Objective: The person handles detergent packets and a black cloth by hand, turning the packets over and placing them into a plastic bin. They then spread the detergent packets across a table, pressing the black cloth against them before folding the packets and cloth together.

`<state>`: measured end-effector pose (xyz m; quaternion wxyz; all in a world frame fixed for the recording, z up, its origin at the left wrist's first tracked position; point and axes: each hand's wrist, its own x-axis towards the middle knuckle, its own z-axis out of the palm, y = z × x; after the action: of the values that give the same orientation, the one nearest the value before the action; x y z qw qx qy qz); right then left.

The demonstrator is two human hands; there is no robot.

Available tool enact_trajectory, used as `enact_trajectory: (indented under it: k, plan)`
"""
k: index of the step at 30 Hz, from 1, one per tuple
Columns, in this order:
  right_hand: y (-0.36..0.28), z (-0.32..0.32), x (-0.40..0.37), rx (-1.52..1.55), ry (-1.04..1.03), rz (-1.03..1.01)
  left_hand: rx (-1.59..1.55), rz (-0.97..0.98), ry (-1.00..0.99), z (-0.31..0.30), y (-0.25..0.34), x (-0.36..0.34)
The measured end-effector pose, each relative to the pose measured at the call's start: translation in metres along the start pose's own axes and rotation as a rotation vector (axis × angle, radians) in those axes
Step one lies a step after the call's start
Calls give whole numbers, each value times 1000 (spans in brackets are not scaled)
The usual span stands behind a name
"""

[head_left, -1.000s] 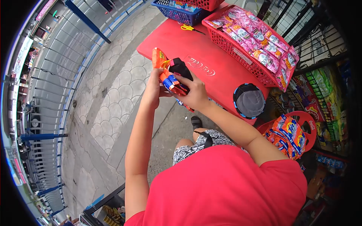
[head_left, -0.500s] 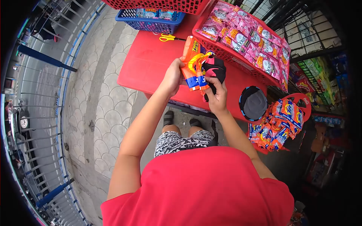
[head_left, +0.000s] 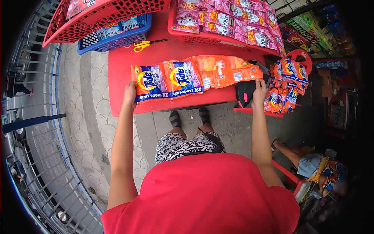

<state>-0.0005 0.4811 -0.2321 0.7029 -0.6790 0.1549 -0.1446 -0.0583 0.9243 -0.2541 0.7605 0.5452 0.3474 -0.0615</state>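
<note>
A strip of joined orange Tide detergent sachets [head_left: 181,78] is stretched out across the red table. Its left part shows the printed fronts, while the right part is twisted over to its back side. At the left end, my left hand [head_left: 130,93] pinches the edge of the strip. My right hand [head_left: 260,93] grips the opposite end. Close beside my right hand lies a black fabric item with a pink mark [head_left: 244,95], partly under the strip. Yellow-handled scissors [head_left: 142,46] rest behind the strip.
Pink Downy sachets fill a red basket [head_left: 230,42] at the back. A blue basket [head_left: 113,43] and another red basket [head_left: 117,19] stand at back left. More Tide packs [head_left: 286,84] are piled at right on a red chair [head_left: 302,58]. A person [head_left: 311,165] sits lower right.
The bunched strip has been spread out lengthwise between my hands. My left hand moved left and my right hand moved right, away from each other. My view has shifted, bringing a seated person into sight.
</note>
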Motion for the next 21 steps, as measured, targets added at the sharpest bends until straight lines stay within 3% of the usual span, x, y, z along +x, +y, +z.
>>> enact_trajectory:
  k: [2, 4, 6, 8, 10, 13, 14, 15, 17, 19, 20, 21]
  plan:
    - [11, -15, 2, -320, 184, -188, 340, 180, 149, -13, -18, 11]
    - [2, -9, -1, -388, 259, -225, 513, 134, 210, 0, -16, -7]
    - [-9, 10, -9, -512, 397, -300, 1076, 661, 447, 8, -29, -13]
    - [-22, 54, -28, -657, 134, -467, 1256, 605, 412, 31, -23, -31]
    - [-7, 98, -42, -707, -238, -406, 1430, 881, 407, 42, -28, -32]
    - [40, 152, -82, -1130, -772, -541, 1438, 897, 306, 59, -31, -20]
    - [51, 158, -93, -1209, -760, -641, 1470, 891, 288, 62, -35, -14]
    - [55, 159, -92, -1164, -721, -607, 1522, 788, 302, 64, -39, -9]
    - [63, 157, -85, -1167, -634, -567, 1552, 771, 306, 59, -44, 1]
    - [64, 131, -74, -1281, -532, -545, 1569, 776, 322, 57, -49, 2]
    - [63, 113, -63, -1309, -449, -426, 1569, 776, 316, 57, -49, 2]
    - [78, 84, -47, -1348, -394, -477, 1581, 769, 327, 57, -50, 2]
